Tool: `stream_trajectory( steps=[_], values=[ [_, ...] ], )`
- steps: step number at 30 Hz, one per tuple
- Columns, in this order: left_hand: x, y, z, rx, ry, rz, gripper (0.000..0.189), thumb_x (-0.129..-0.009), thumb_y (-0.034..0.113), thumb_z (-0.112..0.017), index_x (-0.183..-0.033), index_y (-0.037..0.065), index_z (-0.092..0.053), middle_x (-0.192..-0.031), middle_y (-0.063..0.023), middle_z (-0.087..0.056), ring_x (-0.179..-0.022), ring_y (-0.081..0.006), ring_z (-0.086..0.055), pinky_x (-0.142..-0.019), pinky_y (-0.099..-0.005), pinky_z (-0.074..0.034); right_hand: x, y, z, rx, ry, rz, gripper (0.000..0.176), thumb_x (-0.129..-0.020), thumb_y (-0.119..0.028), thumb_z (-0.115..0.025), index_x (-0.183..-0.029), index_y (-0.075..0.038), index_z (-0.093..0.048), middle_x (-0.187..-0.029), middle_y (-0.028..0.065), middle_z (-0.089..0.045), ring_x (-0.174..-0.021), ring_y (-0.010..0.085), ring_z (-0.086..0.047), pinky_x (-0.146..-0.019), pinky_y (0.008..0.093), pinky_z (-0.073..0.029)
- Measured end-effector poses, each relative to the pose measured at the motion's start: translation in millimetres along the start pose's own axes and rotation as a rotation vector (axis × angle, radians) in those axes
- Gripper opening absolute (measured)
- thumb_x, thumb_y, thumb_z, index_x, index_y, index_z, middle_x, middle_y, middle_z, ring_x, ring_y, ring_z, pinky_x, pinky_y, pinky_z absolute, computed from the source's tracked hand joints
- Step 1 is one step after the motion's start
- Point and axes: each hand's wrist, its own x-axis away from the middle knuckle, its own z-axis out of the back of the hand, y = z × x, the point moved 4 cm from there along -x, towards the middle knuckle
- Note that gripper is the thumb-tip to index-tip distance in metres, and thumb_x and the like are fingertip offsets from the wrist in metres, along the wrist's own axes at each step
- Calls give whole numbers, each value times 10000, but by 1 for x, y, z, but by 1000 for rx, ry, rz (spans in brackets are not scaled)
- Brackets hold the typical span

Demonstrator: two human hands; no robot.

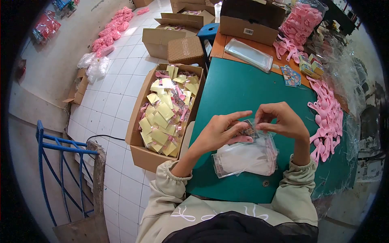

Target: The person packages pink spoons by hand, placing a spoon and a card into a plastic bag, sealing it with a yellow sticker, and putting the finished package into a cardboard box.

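Note:
My left hand (223, 131) is closed on a small clear packet (248, 128) with a dark printed card and a pink piece inside. The fingers of my right hand (279, 118) pinch the packet's upper right edge. Both hands are above a stack of clear plastic bags (245, 160) on the green tabletop (239, 91). To the right of my right hand, pink plastic spoons (326, 117) lie in a long heap.
An open carton (137, 154) full of packets with yellow cards stands left of the table. Long clear bags (249, 54), small boxes (311, 67), printed cards (290, 77) and a carton (251, 24) are at the table's far end. A blue metal rail (67, 148) stands at left.

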Motion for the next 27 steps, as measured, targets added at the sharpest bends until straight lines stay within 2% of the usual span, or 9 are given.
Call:
stream_trajectory(
  steps=[3,6,9,12,15,18,22,24,27],
  values=[
    [0,8,1,-201,32,-28,464,-900,199,-569,-1313,32,-442,-850,-152,-679,-733,-185,-655,-686,-294,-493,-2,-3,-4,107,33,61,172,-751,-65,-679,-891,-1,-603,-734,69,-625,-651,128,-606,-581,256,-490],
    [-1,8,-1,-264,53,-8,540,-885,179,-600,-1371,76,-388,-751,-97,-660,-716,-63,-567,-649,-258,-478,-4,-3,-9,159,16,83,200,-722,-47,-669,-905,-5,-601,-785,80,-632,-691,157,-612,-595,273,-496],
    [-2,6,0,-303,10,127,648,-873,194,-620,-1423,111,-287,-787,-116,-674,-703,-72,-562,-635,-261,-470,-7,-1,-14,152,-19,90,221,-704,-35,-662,-916,-9,-602,-808,87,-637,-710,180,-617,-611,291,-507],
    [-2,3,-2,-295,76,48,736,-863,197,-634,-1448,118,-195,-804,-132,-678,-708,-106,-614,-628,-269,-482,-12,0,-23,111,-46,76,239,-690,-33,-663,-921,-9,-604,-814,91,-639,-720,194,-618,-619,307,-514],
    [-2,-1,-3,-254,123,-15,757,-857,199,-641,-1446,118,-173,-813,-145,-676,-739,-164,-663,-618,-289,-497,-15,7,-28,128,-46,66,268,-684,-36,-659,-947,-18,-609,-828,99,-648,-712,201,-619,-616,316,-510],
    [-4,-2,1,-218,161,14,738,-851,212,-646,-1430,113,-199,-842,-164,-676,-775,-230,-679,-630,-314,-514,-15,5,-28,66,-11,31,262,-684,-40,-654,-944,-18,-625,-817,110,-658,-685,209,-621,-613,319,-498],
    [-6,-4,3,-394,104,0,628,-846,243,-647,-1367,93,-331,-878,-143,-682,-764,-232,-676,-644,-334,-521,-18,18,-26,172,-110,-10,200,-688,-52,-666,-881,-1,-651,-769,124,-664,-627,208,-610,-597,313,-482],
    [-5,-9,8,-510,31,-21,559,-849,251,-641,-1324,83,-399,-876,-125,-686,-741,-231,-675,-642,-338,-523,-16,15,-20,102,-20,-40,160,-683,-57,-680,-822,14,-643,-722,115,-650,-605,177,-591,-584,303,-470],
    [2,-2,18,-368,136,-19,481,-859,245,-624,-1274,67,-459,-949,-114,-675,-781,-197,-662,-664,-305,-513,-12,21,-6,53,103,-43,152,-682,-59,-691,-789,23,-621,-675,94,-625,-590,134,-562,-572,285,-457]
  ],
)
